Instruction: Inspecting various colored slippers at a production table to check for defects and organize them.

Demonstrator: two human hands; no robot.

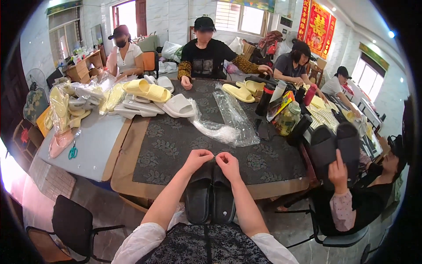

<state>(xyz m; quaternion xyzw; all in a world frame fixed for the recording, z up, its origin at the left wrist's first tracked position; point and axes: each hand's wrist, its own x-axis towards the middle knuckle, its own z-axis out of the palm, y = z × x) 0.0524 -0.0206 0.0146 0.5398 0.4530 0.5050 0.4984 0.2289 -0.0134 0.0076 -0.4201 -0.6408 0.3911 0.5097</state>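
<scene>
A pair of black slippers (pixel 198 203) lies side by side at the table's near edge, toes away from me, with my forearms on either side. Over their toe ends my left hand (pixel 198 159) is closed in a pinch. My right hand (pixel 229 166) pinches too, its fingertips almost meeting the left ones. Whatever sits between the fingertips is too small to make out. Beyond my hands, clear plastic bags (pixel 237 119) lie crumpled on the dark patterned table mat (pixel 165 152).
Yellow slippers (pixel 147 90) and grey slippers (pixel 176 106) are heaped at the left, beside teal scissors (pixel 73 150). Bottles and a jar (pixel 288 119) stand at the right. A co-worker's hand (pixel 337 174) holds up black slippers (pixel 336 145). Other people sit around the tables.
</scene>
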